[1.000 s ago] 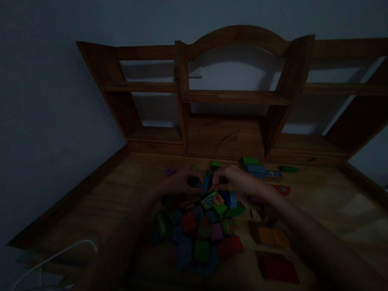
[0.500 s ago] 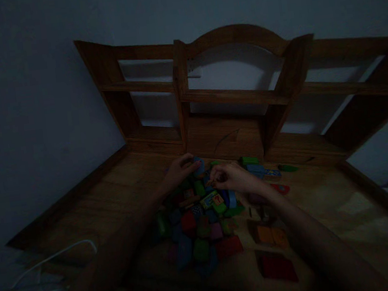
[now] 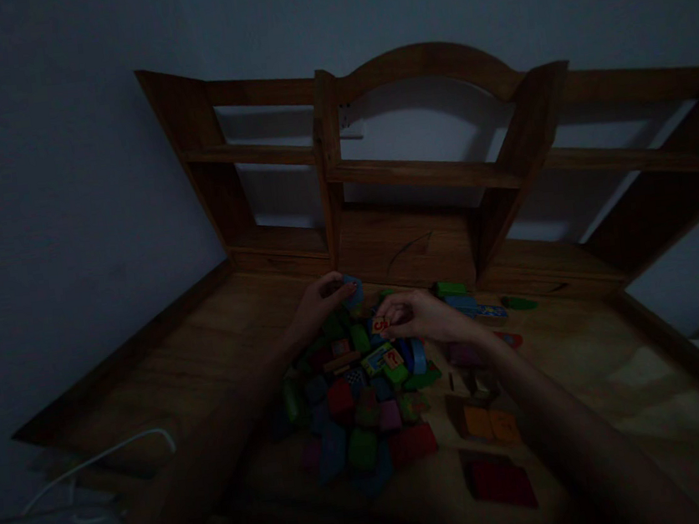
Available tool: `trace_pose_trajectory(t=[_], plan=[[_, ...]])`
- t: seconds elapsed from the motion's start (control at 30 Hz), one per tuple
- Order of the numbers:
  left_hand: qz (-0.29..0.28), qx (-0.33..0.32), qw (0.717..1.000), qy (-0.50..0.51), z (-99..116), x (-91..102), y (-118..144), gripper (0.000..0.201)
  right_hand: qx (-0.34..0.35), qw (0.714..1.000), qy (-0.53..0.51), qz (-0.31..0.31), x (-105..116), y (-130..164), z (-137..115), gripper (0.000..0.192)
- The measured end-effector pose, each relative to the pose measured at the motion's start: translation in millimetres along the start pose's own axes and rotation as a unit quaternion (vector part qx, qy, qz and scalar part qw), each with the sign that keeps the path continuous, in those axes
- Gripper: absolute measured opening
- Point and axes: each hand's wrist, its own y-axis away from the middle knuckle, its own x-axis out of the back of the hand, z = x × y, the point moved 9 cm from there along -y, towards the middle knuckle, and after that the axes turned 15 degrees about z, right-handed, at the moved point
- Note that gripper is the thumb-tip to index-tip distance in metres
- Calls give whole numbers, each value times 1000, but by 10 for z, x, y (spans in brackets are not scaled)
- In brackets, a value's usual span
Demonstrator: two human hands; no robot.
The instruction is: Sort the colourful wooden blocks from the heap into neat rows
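Blue block: pinched in left hand fingers, raised over far edge of block pile on table.
Orange block: pinched by right hand, just above pile.
Handling, judged: small, rigid, light, prob. wood; best gripped across opp. flat faces.

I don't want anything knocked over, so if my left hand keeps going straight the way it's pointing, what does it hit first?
Probably the shelf unit's base board. The left hand, holding a blue block, points toward it over bare desk; depth is unclear.
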Motion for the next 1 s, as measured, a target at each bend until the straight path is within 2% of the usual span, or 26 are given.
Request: trace_pose_trajectory(t=[0.27,0.4,0.53,0.67,0.77,0.83,0.9,1.0], plan=[[-11,-4,1000,5,18,-17,18,34,-4,1000,-10,1,5,0,27,27],[-12,-5,1000,25,20,-18,20,34,13,999,37,2,-85,-20,116,19],[-39,32,997,53,4,-73,67,36,35,993,115,4,-151,-26,151,15],[-44,35,996,74,26,-93,65,39,142,953,228,137,148,14,-203,24],[-72,6,996,53,80,-132,72,40,220,921,238,216,353,134,-563,45],[-108,-1,994,14,100,-182,114,37,250,910,250,217,376,200,-726,60],[-140,2,990,-26,113,-222,171,34,266,903,281,186,321,238,-808,69],[-160,13,985,-61,123,-240,232,32,283,893,324,133,213,266,-838,68]])
